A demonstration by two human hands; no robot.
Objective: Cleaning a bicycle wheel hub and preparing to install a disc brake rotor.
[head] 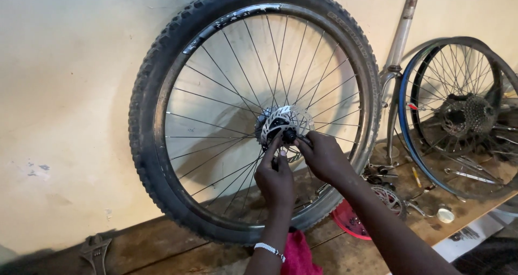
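Steel brake disc (283, 125) sits at your fingertips, at the hub of the knobby-tyred wheel (162, 118) leaning on the wall. Your left hand (275, 178) presses a finger onto it; your right hand (322, 155) pinches the axle end (291, 136).

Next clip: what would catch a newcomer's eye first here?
A big knobby wheel stands against the pale wall, filling the middle. Both hands meet at its hub: the left hand and right hand finger the axle by the silver brake disc. At right, a second wheel with a cassette leans over a cluttered bench.
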